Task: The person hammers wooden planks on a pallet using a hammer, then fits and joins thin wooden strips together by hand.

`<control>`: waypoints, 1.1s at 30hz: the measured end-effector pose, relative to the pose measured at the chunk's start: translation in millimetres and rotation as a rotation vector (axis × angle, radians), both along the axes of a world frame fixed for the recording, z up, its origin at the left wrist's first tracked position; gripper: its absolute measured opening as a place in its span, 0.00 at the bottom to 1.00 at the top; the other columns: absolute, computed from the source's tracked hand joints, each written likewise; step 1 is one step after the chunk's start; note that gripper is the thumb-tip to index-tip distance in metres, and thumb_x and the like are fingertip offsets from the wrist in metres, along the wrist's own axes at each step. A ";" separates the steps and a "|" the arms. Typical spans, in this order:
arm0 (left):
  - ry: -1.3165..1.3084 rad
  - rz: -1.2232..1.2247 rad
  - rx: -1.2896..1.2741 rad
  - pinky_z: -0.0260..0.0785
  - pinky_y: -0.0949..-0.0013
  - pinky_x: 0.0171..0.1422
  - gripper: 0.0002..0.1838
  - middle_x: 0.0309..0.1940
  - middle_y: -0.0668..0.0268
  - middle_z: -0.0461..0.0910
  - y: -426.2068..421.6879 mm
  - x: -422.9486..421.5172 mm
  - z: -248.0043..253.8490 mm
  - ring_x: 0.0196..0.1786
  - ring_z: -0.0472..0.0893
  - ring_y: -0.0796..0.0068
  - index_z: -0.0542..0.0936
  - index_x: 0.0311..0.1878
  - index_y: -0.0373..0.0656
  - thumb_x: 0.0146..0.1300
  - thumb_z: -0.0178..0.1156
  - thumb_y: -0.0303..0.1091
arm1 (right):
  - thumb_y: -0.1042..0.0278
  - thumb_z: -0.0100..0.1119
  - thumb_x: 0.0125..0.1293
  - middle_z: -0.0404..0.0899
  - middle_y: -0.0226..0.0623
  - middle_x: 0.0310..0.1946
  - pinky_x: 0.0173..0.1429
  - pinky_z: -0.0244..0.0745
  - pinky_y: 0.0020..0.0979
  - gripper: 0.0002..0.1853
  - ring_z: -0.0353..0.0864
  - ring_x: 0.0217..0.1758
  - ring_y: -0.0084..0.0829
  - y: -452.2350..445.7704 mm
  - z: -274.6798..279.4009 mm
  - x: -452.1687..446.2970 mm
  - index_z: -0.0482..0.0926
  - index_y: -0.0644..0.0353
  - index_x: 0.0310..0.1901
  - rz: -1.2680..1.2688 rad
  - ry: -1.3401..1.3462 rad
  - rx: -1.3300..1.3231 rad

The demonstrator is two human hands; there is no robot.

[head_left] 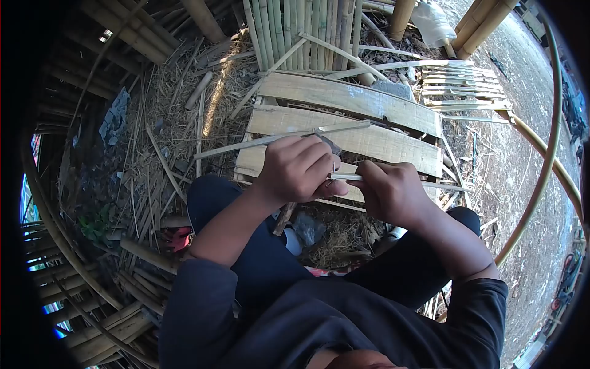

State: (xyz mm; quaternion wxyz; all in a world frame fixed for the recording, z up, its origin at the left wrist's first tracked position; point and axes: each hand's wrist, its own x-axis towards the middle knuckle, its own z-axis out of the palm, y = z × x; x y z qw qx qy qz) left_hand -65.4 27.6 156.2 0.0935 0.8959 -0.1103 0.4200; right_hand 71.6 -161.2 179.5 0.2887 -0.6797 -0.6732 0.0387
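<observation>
My left hand (pixel 299 169) is closed around a tool; a dark, flat blade-like part (pixel 330 142) shows above the fingers and a brown handle-like piece (pixel 284 219) below them. My right hand (pixel 393 189) pinches a thin pale strip (pixel 346 176), whose left end meets the fingers of my left hand. Beyond my right hand a thin strip runs on to the right. Both hands are over the near edge of a low slatted wooden table (pixel 362 136). Another long strip (pixel 236 146) lies across the slats behind my left hand.
An upright panel of bamboo strips (pixel 301 37) stands behind the table. At the right are a small stack of strips (pixel 461 83) and a curved bamboo pole (pixel 544 160). Straw and bamboo scraps cover the ground at the left, with a cut bamboo piece (pixel 198 90) among them.
</observation>
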 end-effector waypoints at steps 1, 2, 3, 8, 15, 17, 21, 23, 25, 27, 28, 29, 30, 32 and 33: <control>-0.009 -0.009 0.019 0.70 0.64 0.25 0.32 0.23 0.66 0.75 0.3 -2.7 0.5 0.25 0.80 0.65 0.76 0.26 0.43 0.73 0.54 0.64 | 0.74 0.67 0.63 0.74 0.40 0.21 0.24 0.69 0.44 0.11 0.79 0.21 0.48 -1.0 0.1 -1.1 0.71 0.60 0.33 0.014 -0.005 0.002; -0.018 -0.019 0.038 0.69 0.63 0.25 0.33 0.22 0.64 0.75 0.6 -4.6 0.8 0.24 0.80 0.63 0.75 0.26 0.42 0.75 0.50 0.64 | 0.74 0.67 0.63 0.74 0.40 0.22 0.24 0.69 0.43 0.11 0.79 0.21 0.48 -1.8 0.4 -1.6 0.71 0.59 0.33 0.026 -0.011 0.005; -0.019 -0.019 0.043 0.69 0.63 0.25 0.34 0.22 0.64 0.74 0.9 -5.4 0.7 0.24 0.80 0.63 0.75 0.26 0.42 0.76 0.49 0.64 | 0.74 0.68 0.63 0.74 0.39 0.22 0.23 0.69 0.43 0.11 0.79 0.21 0.47 -2.4 0.6 -1.7 0.72 0.59 0.34 0.026 -0.012 0.009; -0.023 -0.041 0.003 0.69 0.62 0.25 0.34 0.21 0.63 0.72 -0.7 -4.9 -2.4 0.23 0.79 0.61 0.74 0.25 0.41 0.77 0.47 0.63 | 0.73 0.69 0.62 0.74 0.37 0.21 0.23 0.70 0.41 0.09 0.79 0.20 0.44 -4.3 5.1 -1.1 0.74 0.59 0.34 0.026 -0.016 0.027; 0.012 -0.174 -0.201 0.65 0.63 0.24 0.32 0.22 0.65 0.73 -1.7 -2.6 -8.2 0.24 0.78 0.65 0.71 0.23 0.42 0.76 0.52 0.59 | 0.72 0.70 0.62 0.74 0.34 0.21 0.21 0.69 0.38 0.09 0.79 0.19 0.39 -4.4 0.0 -1.4 0.76 0.58 0.34 0.033 -0.065 0.116; 0.029 -0.214 -0.265 0.66 0.63 0.24 0.32 0.22 0.64 0.73 -2.0 -1.7 -12.1 0.24 0.78 0.65 0.71 0.23 0.43 0.77 0.51 0.59 | 0.73 0.70 0.62 0.74 0.34 0.21 0.21 0.69 0.38 0.08 0.79 0.19 0.39 -4.3 -1.7 -0.2 0.77 0.58 0.35 0.038 -0.061 0.121; 0.169 -0.313 -0.433 0.71 0.61 0.32 0.31 0.27 0.61 0.76 -1.5 -3.4 -8.8 0.30 0.81 0.61 0.74 0.27 0.40 0.77 0.52 0.61 | 0.76 0.68 0.62 0.76 0.37 0.23 0.24 0.71 0.40 0.08 0.81 0.22 0.42 -3.4 -2.5 1.5 0.77 0.60 0.38 0.035 -0.057 0.136; 0.195 -0.365 -0.600 0.75 0.61 0.39 0.30 0.32 0.60 0.79 -8.6 3.4 -8.5 0.36 0.83 0.61 0.76 0.31 0.39 0.76 0.55 0.59 | 0.77 0.67 0.61 0.77 0.39 0.25 0.26 0.74 0.42 0.09 0.83 0.26 0.45 -1.4 -7.0 3.9 0.76 0.62 0.41 0.013 -0.025 0.120; 0.256 -0.309 -0.819 0.76 0.61 0.49 0.26 0.41 0.59 0.80 -25.5 7.0 -8.6 0.44 0.84 0.61 0.79 0.38 0.37 0.74 0.60 0.57 | 0.76 0.65 0.61 0.78 0.42 0.28 0.27 0.75 0.43 0.12 0.83 0.26 0.47 1.7 -10.6 4.5 0.73 0.64 0.43 -0.003 0.008 0.089; 0.285 -0.321 -0.869 0.75 0.62 0.58 0.27 0.53 0.58 0.78 -29.7 8.8 -15.7 0.55 0.80 0.66 0.80 0.54 0.36 0.75 0.60 0.55 | 0.77 0.62 0.62 0.79 0.50 0.34 0.32 0.78 0.46 0.17 0.83 0.31 0.52 3.0 -11.9 5.9 0.70 0.69 0.51 0.026 0.012 -0.003; 0.299 -0.327 -0.895 0.74 0.63 0.62 0.29 0.59 0.58 0.77 -31.8 9.7 -19.3 0.60 0.79 0.69 0.80 0.63 0.36 0.75 0.60 0.55 | 0.77 0.61 0.62 0.79 0.51 0.34 0.33 0.78 0.46 0.18 0.83 0.32 0.53 3.3 -13.3 5.7 0.69 0.70 0.52 0.035 0.027 -0.018; 0.287 -0.338 -0.872 0.73 0.63 0.64 0.30 0.60 0.57 0.77 -32.3 10.3 -22.4 0.61 0.78 0.68 0.79 0.66 0.37 0.76 0.59 0.55 | 0.78 0.61 0.63 0.79 0.52 0.35 0.34 0.78 0.47 0.18 0.83 0.33 0.54 3.8 -15.3 4.8 0.69 0.71 0.53 0.043 0.043 -0.034; 0.278 -0.349 -0.849 0.73 0.63 0.65 0.31 0.60 0.57 0.76 -33.5 9.9 -22.5 0.62 0.78 0.68 0.78 0.69 0.37 0.76 0.58 0.54 | 0.78 0.60 0.63 0.79 0.53 0.35 0.35 0.79 0.47 0.19 0.83 0.34 0.56 4.2 -15.9 3.7 0.68 0.72 0.54 0.050 0.060 -0.049; 0.289 -0.355 -0.975 0.71 0.62 0.70 0.30 0.62 0.57 0.76 -38.0 6.9 -19.4 0.64 0.78 0.66 0.78 0.69 0.37 0.78 0.57 0.52 | 0.81 0.60 0.63 0.79 0.53 0.37 0.38 0.79 0.48 0.20 0.83 0.38 0.57 6.1 -9.0 1.8 0.68 0.70 0.55 0.052 0.140 0.017; 0.269 -0.374 -1.033 0.70 0.61 0.70 0.29 0.62 0.56 0.76 -39.5 7.5 -18.2 0.64 0.78 0.65 0.79 0.68 0.37 0.78 0.57 0.52 | 0.81 0.60 0.63 0.79 0.52 0.37 0.39 0.79 0.48 0.19 0.83 0.39 0.56 7.5 -5.5 1.9 0.69 0.69 0.55 0.057 0.175 0.069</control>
